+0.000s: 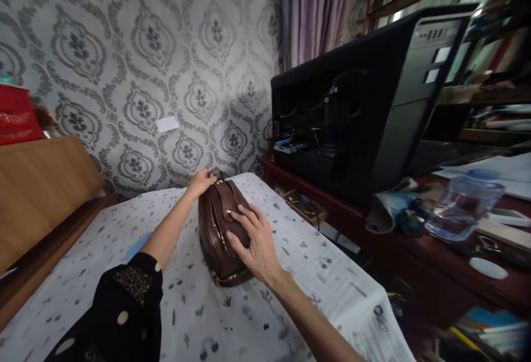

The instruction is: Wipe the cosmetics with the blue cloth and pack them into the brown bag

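A brown leather bag (218, 240) with a gold zip lies on a surface covered by a white patterned cloth (290, 251). My left hand (202, 181) reaches to the bag's far end and pinches something small there, probably the zip pull. My right hand (254, 239) rests flat on the bag's side with fingers spread, pressing near a round metal stud. My left arm wears a dark dotted sleeve.
A black computer tower (369, 102) stands on a dark red desk (435, 273) to the right, with a clear plastic jar (464, 204) and clutter. A wooden board (37, 190) lies at left, a red crate (16, 114) behind it. Patterned wallpaper is ahead.
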Available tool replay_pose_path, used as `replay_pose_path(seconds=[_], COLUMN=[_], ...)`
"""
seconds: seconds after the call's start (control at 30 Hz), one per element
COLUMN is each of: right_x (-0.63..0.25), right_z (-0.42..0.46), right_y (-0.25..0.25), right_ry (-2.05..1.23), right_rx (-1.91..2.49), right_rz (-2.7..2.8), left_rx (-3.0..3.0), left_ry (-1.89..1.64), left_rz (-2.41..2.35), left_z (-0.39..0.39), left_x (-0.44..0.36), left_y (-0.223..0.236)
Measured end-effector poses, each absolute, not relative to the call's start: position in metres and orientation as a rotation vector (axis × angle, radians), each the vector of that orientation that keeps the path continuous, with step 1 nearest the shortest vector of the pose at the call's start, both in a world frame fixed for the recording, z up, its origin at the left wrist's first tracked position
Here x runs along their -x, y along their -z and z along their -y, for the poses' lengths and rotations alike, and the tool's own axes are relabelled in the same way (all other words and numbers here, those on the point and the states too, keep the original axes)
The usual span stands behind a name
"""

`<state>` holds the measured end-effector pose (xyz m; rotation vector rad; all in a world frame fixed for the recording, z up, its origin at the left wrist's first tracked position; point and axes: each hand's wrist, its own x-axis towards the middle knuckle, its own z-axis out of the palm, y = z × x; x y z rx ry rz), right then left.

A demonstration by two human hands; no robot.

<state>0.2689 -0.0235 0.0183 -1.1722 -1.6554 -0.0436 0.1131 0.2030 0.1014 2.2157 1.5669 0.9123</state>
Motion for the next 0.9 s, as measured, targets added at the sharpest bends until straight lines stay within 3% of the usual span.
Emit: replay_pose_path(seconds=[0.33, 0.9], right_x=[-0.269, -0.270], right_z=[0.026, 0.024], right_y=[-0.025, -0.024], right_ry=[0.071, 0.082], right_rx=[1.143, 1.150], right_rz=[1.688, 1.673], left_rx=[-2.145, -2.035], left_ry=[-0.745, -0.957], left_rz=[-1.558, -1.238], left_z=[-0.225, -0.192], left_x=[-0.147, -0.134], left_y=[-0.103, -0.116])
